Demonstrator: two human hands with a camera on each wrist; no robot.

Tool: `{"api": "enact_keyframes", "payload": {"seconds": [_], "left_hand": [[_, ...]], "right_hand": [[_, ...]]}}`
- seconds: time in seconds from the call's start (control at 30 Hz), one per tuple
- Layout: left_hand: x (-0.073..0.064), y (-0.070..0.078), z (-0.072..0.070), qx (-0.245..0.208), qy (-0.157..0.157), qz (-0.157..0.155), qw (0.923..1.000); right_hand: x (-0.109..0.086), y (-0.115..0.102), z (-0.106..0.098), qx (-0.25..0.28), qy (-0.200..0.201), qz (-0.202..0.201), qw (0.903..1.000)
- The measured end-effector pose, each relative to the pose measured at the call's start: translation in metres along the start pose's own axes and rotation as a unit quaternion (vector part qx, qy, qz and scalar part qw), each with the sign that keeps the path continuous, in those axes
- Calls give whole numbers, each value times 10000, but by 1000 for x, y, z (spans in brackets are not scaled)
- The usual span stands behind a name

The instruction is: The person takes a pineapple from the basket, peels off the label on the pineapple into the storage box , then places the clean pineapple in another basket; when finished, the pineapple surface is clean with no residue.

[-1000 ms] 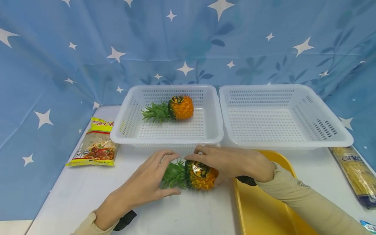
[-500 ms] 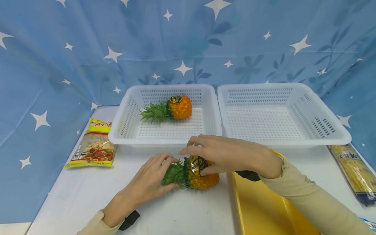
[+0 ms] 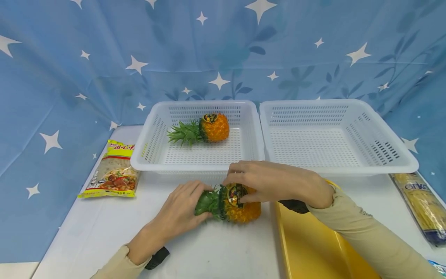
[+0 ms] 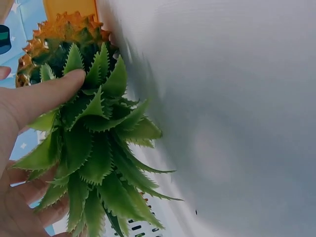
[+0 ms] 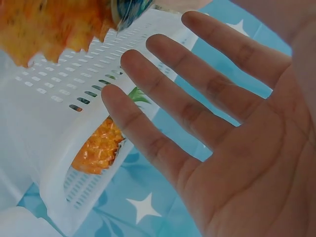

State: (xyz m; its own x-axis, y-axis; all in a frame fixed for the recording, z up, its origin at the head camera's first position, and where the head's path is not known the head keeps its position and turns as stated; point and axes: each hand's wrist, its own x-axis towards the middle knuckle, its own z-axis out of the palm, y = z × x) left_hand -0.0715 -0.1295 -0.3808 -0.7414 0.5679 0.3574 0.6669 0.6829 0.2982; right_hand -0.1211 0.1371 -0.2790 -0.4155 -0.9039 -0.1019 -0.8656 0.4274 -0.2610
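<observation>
A pineapple (image 3: pixel 244 212) with a black-and-gold label lies on the white table, its green leaves (image 3: pixel 208 204) pointing left. My left hand (image 3: pixel 182 207) grips those leaves. In the left wrist view the thumb (image 4: pixel 57 94) presses on the crown near the fruit, and the other fingers are behind the leaves. Over the orange body hovers my right hand (image 3: pixel 275 182); its fingers (image 5: pixel 182 111) are straight and spread in the right wrist view, apart from the fruit. A second pineapple (image 3: pixel 216 130) lies in the left white basket (image 3: pixel 198 167).
To the right of the left basket stands another white basket (image 3: pixel 343 169). A yellow bin (image 3: pixel 306 244) sits under my right forearm. One noodle packet (image 3: pixel 116 174) lies at the left; a long pasta packet (image 3: pixel 419 205) lies at the right.
My left hand has moved in and closed round the leaves, squeezing them together. The right hand has risen slightly off the fruit's far side. The pineapple stays nearly in place.
</observation>
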Motion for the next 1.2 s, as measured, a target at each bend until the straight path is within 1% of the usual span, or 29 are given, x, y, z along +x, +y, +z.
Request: {"api": "enact_keyframes", "payload": {"seconds": [0.1, 0.17, 0.27, 0.37, 0.47, 0.63, 0.73, 0.87, 1.0, 1.2], "left_hand": [[3, 0, 0, 28, -34, -42, 10000], [7, -1, -2, 119, -116, -50, 9999], [12, -3, -4, 298, -260, -1, 9992], [14, -5, -5, 379, -339, 58, 9987], [15, -7, -5, 327, -332, 137, 9988], [14, -9, -5, 56, -418, 263, 9988], [13, -9, -5, -91, -473, 207, 9986], [13, -7, -4, -185, -433, 89, 9988], [13, -6, -2, -145, -420, 11, 9990], [12, -5, -2, -141, -410, -53, 9990]], "right_hand": [[1, 1, 1, -28, 13, -35, 10000], [2, 2, 2, -49, 56, -95, 9999], [4, 3, 3, -53, 116, -168, 9998], [5, 5, 4, -37, 146, -213, 9997], [5, 6, 4, -70, 160, -238, 9996], [7, 6, 6, -96, 128, -255, 9995], [8, 5, 7, -99, 53, -204, 9997], [9, 5, 8, -154, 67, -223, 9996], [10, 5, 9, -274, 171, -315, 9990], [11, 4, 10, -605, 422, -451, 9963]]}}
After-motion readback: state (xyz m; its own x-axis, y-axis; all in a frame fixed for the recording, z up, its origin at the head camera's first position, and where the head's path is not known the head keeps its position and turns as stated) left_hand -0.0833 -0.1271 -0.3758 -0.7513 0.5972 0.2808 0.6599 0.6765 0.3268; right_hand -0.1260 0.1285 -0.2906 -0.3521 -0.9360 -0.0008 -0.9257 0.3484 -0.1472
